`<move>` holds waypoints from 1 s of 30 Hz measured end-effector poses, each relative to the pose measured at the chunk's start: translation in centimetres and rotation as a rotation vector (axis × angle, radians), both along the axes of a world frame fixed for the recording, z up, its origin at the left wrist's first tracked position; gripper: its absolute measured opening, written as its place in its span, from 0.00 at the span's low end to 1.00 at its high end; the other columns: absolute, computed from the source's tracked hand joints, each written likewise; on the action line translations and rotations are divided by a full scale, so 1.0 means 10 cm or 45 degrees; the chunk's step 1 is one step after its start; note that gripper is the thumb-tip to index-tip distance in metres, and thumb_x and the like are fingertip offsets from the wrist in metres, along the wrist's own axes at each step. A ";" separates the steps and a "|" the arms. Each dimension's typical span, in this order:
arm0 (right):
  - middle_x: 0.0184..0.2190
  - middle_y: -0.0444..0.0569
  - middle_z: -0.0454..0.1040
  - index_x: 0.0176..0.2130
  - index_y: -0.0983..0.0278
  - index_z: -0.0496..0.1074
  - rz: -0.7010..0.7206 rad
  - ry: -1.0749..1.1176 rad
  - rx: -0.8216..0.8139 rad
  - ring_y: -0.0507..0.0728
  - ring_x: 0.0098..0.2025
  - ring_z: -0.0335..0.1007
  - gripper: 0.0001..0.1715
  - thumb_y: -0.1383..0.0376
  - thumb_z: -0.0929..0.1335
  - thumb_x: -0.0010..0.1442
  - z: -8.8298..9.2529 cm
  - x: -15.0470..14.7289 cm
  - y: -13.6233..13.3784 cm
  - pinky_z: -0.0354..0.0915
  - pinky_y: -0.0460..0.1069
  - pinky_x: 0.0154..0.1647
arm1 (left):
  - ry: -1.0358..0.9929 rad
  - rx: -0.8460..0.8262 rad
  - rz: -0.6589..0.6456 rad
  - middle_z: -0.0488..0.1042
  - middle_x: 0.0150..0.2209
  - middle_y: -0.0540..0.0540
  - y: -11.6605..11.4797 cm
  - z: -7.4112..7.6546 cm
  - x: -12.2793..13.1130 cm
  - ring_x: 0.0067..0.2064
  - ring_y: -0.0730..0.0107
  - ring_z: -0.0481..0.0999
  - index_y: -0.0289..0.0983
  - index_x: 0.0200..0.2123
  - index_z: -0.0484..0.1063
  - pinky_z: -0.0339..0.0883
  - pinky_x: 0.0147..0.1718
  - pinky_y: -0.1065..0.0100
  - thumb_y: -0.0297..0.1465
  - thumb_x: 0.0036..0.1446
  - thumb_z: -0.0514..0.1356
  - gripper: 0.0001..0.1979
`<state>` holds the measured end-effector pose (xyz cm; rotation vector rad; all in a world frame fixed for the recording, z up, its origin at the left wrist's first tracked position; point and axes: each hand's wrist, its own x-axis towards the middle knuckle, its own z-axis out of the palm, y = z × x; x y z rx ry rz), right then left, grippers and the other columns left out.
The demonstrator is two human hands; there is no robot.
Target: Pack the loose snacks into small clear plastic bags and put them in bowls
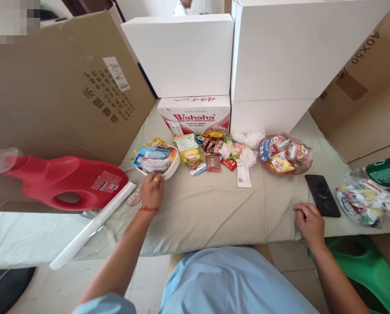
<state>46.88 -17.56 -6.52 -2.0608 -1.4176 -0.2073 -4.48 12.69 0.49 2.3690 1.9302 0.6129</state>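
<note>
My left hand [153, 190] is closed on the near rim of a white bowl [172, 166]; the thumb side faces up and part of the fingers is hidden. Inside the bowl lie packaged snacks [156, 159] in blue, white and yellow wrappers. My right hand [309, 221] rests on the cloth beside a black smartphone [322, 195], its fingers loosely bent and holding nothing. Between the hands, farther back, is a loose pile of small snack packets [213, 162]. To its right stands a brownish bowl [288, 174] filled with wrapped snacks [282, 161].
A Wahaha carton [195, 114] and white boxes [182, 56] stand behind the snacks. Cardboard panels [60, 96] flank both sides. At left lie a red jug [73, 179] and a white roll [93, 226]. A plastic bag [367, 200] and green-labelled bottle [386, 170] are at right.
</note>
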 end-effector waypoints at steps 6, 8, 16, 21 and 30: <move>0.37 0.51 0.77 0.33 0.61 0.78 -0.052 0.009 -0.040 0.61 0.42 0.74 0.13 0.66 0.63 0.60 0.01 -0.04 0.02 0.69 0.55 0.47 | -0.397 0.161 -0.258 0.78 0.42 0.41 -0.95 0.26 0.41 0.45 0.58 0.77 0.43 0.40 0.77 0.71 0.48 0.60 0.42 0.65 0.59 0.11; 0.36 0.51 0.77 0.33 0.61 0.78 -0.058 0.032 -0.043 0.61 0.42 0.74 0.13 0.66 0.63 0.60 0.02 -0.05 0.02 0.69 0.55 0.47 | -0.548 0.077 -0.222 0.77 0.42 0.41 -0.94 0.41 0.71 0.46 0.57 0.77 0.43 0.38 0.77 0.71 0.48 0.59 0.45 0.63 0.60 0.13; 0.37 0.51 0.77 0.33 0.61 0.78 -0.043 0.109 -0.037 0.60 0.43 0.73 0.14 0.66 0.63 0.60 0.05 -0.07 0.03 0.69 0.55 0.48 | -2.250 -0.578 0.016 0.63 0.24 0.56 0.21 0.52 1.75 0.24 0.79 0.59 0.40 0.31 0.64 0.56 0.25 0.74 0.36 0.66 0.60 0.12; 0.38 0.52 0.77 0.34 0.61 0.79 -0.057 0.216 0.053 0.60 0.43 0.74 0.14 0.64 0.64 0.61 0.19 -0.10 -0.01 0.69 0.56 0.49 | -2.327 -0.889 -0.020 0.71 0.25 0.51 0.16 0.40 1.86 0.23 0.78 0.60 0.38 0.32 0.70 0.59 0.25 0.71 0.26 0.67 0.53 0.10; 0.43 0.53 0.77 0.61 0.56 0.71 0.498 1.613 0.108 0.47 0.19 0.50 0.38 0.40 0.69 0.61 1.01 -0.73 0.08 0.52 0.46 0.17 | -2.307 -2.006 -0.260 0.82 0.39 0.42 -1.22 -0.19 2.32 0.40 0.63 0.81 0.34 0.46 0.79 0.76 0.39 0.66 0.32 0.60 0.60 0.14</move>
